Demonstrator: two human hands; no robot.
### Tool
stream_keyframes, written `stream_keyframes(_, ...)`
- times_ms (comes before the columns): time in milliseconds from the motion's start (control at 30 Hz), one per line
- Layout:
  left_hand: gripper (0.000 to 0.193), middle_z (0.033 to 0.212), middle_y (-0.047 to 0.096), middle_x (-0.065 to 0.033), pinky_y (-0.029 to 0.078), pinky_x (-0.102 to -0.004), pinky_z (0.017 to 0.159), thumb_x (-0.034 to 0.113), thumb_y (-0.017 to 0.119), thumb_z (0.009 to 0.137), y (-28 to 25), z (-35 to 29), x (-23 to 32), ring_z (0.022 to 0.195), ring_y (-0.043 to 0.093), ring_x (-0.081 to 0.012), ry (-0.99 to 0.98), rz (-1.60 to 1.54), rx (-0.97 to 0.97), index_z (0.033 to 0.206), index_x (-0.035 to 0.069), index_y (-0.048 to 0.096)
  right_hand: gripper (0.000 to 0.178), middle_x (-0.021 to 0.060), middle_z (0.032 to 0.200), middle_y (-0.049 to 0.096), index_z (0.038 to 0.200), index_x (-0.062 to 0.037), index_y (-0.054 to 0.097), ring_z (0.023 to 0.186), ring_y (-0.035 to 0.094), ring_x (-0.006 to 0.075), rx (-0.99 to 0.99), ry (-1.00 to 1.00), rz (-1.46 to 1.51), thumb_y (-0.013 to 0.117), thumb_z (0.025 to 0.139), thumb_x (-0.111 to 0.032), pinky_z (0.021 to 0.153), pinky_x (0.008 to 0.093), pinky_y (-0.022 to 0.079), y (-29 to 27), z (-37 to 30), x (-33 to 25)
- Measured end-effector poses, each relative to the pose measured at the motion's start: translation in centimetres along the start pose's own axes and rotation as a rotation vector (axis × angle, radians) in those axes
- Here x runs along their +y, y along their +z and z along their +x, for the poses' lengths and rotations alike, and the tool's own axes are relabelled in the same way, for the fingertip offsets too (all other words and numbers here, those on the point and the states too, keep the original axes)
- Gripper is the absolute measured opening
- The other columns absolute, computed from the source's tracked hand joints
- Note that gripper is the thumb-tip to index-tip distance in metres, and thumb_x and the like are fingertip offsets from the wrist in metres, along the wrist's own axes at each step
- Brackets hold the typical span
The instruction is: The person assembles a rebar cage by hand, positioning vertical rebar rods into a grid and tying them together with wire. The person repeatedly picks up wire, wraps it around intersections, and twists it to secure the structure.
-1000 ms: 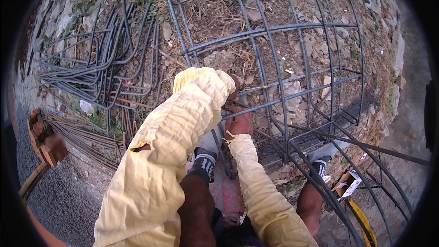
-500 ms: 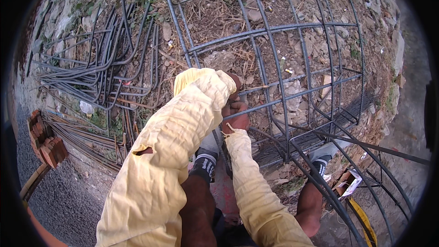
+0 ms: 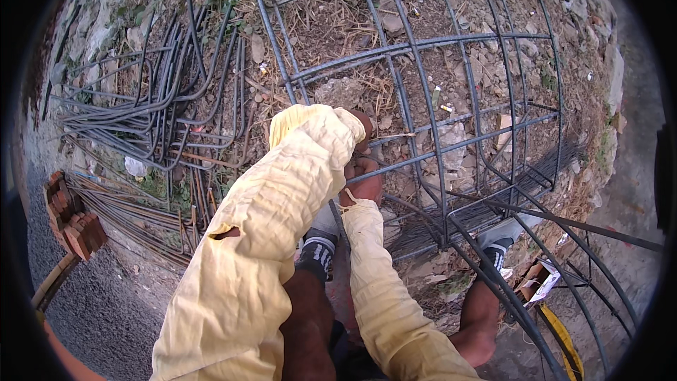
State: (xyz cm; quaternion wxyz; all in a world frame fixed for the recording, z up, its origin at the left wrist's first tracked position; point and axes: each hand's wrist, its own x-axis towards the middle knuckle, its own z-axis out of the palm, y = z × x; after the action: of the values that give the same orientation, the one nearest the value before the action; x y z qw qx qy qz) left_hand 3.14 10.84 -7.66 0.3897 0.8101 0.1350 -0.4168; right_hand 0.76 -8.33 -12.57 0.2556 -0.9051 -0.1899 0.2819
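Note:
A cage of tied steel reinforcing bars (image 3: 416, 46) lies on the ground before me. Both my hands are close together at its near left side. My left hand (image 3: 365, 129) shows only in part beyond its cream sleeve, beside the end of a cross bar; the cuff hides its fingers. Just below it, my right hand (image 3: 366, 182) is closed beside another long bar (image 3: 405, 164) of the cage. What lies in its fingers is hidden behind my left sleeve. A torn hole shows in that sleeve (image 3: 247, 261).
Bent steel bars (image 3: 159, 106) are piled on the left, with thin rusty rods (image 3: 130, 208) and stacked bricks (image 3: 74, 222) nearer. A bundle of dark wires (image 3: 451, 226) lies under the cage's near side. More bars (image 3: 564, 282) and an open carton (image 3: 539, 282) are at right.
Both hands stay at the same spot on the cage. My right hand and forearm have shifted slightly left, while the left sleeve has moved slightly right.

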Motion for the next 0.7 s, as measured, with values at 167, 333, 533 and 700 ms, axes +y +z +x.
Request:
stream_keyframes(167, 0.047, 0.070, 0.072, -0.0047, 0.054, -0.0376, 0.074, 0.047, 0.062, 0.089, 1.1, -1.4, -1.8, 0.072, 0.070, -0.0207, -0.117, 0.039, -0.002, 0.073, 0.005, 0.073, 0.041, 0.0207, 0.090, 0.069, 0.103, 0.0037, 0.064, 0.081, 0.068, 0.0317, -0.106, 0.014, -0.013, 0.064, 0.083, -0.032, 0.075, 0.0415, 0.052, 1.1, -1.1, -2.5)
stream_keyframes(333, 0.048, 0.069, 0.071, -0.0046, 0.054, -0.0376, 0.074, 0.048, 0.061, 0.089, 1.2, -0.3, -1.9, 0.072, 0.070, -0.0205, -0.096, 0.020, -0.014, 0.073, 0.005, 0.074, 0.030, 0.0087, 0.086, 0.068, 0.100, -0.0011, 0.064, 0.066, 0.063, 0.0220, -0.154, 0.078, 0.388, 0.067, 0.085, -0.026, 0.060, 0.0337, 0.050, 3.4, 0.2, 2.3)
stream_keyframes(533, 0.044, 0.069, 0.071, -0.0051, 0.055, -0.0365, 0.071, 0.045, 0.064, 0.088, 1.3, -0.1, -2.0, 0.069, 0.070, -0.0202, -0.106, -0.091, -0.010, 0.076, 0.003, 0.074, 0.016, -0.0052, 0.071, 0.055, 0.089, -0.0134, 0.056, 0.047, 0.043, 0.0032, -0.421, 0.707, 1.278, 0.070, 0.088, -0.022, 0.038, 0.0193, 0.029, 0.3, 0.3, 0.5)
stream_keyframes(700, 0.043, 0.070, 0.072, -0.0049, 0.054, -0.0357, 0.071, 0.045, 0.063, 0.088, 1.5, -0.2, -2.5, 0.068, 0.069, -0.0198, -0.136, -0.100, -0.039, 0.077, 0.004, 0.074, 0.012, -0.0038, 0.074, 0.060, 0.093, -0.0113, 0.058, 0.045, 0.041, 0.0025, -0.621, 0.954, 1.597, 0.066, 0.091, -0.021, 0.038, 0.0180, 0.028, -0.9, 1.1, 0.0)
